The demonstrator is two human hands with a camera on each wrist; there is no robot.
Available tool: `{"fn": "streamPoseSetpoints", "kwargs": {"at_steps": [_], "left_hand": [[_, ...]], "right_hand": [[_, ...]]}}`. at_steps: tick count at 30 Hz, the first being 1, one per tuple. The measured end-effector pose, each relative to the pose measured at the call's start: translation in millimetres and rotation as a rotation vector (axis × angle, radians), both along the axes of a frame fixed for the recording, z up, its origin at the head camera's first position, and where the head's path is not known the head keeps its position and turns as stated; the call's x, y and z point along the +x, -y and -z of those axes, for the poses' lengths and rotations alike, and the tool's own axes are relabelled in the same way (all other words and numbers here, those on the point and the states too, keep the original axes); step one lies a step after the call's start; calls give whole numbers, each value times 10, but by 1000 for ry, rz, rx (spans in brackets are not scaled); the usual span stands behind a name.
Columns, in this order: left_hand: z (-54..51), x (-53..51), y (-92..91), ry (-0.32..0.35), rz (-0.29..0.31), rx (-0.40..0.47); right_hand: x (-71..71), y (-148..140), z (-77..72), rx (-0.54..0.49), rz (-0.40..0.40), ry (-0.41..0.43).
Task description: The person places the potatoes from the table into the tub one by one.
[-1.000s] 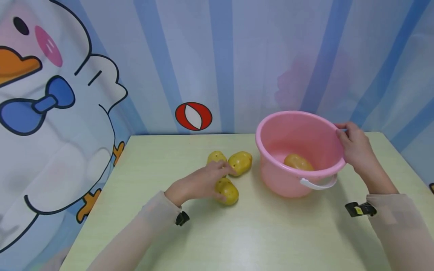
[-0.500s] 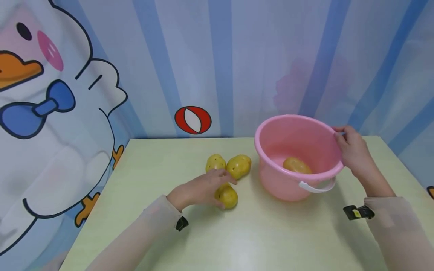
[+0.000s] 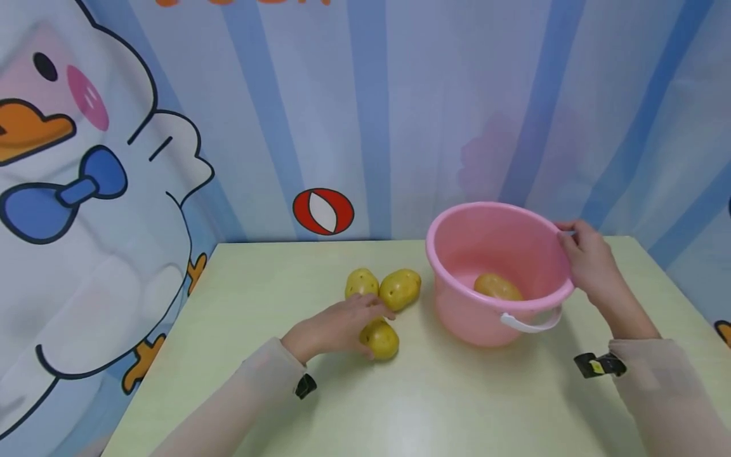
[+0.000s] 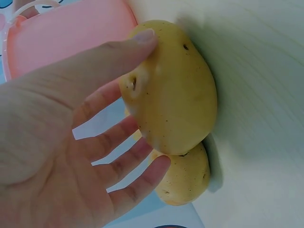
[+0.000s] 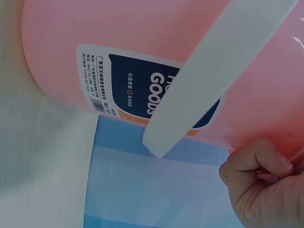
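My left hand [image 3: 342,327] is round the nearest potato [image 3: 381,341] on the table; in the left wrist view the thumb lies on that potato [image 4: 175,90] and the fingertips reach its far side. Just behind it are two more potatoes, one on the left [image 3: 361,281] and one on the right [image 3: 401,290]. With my right hand [image 3: 594,266] I grip the right rim of a pink bucket [image 3: 474,317], thumb and curled fingers pinching the edge, as the right wrist view also shows [image 5: 266,180]. One potato [image 3: 497,287] lies inside the bucket.
The bucket's white handle [image 3: 531,325] hangs down at its front. A pale table [image 3: 274,266] ends against a blue striped backdrop [image 3: 417,127] with a printed ball and a large cartoon duck on the left.
The head view has tilted up slightly, so everything stands lower in it. Both hands, the bucket and the potatoes show no clear movement on the table.
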State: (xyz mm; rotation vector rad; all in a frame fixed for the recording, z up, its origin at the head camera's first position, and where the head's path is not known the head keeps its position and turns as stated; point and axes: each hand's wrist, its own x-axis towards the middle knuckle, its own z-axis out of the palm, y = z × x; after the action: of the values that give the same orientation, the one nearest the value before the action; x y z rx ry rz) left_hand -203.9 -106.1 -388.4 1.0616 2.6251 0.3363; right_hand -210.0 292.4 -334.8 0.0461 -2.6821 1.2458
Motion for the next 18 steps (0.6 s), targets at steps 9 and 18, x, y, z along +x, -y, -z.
{"fn": "streamPoseSetpoints", "kwargs": {"at_steps": [9, 18], "left_hand": [[55, -19, 19, -16, 2, -18], [61, -26, 42, -6, -34, -48]], "right_hand": [[-18, -3, 22, 6, 5, -11], [-31, 6, 6, 16, 11, -25]]}}
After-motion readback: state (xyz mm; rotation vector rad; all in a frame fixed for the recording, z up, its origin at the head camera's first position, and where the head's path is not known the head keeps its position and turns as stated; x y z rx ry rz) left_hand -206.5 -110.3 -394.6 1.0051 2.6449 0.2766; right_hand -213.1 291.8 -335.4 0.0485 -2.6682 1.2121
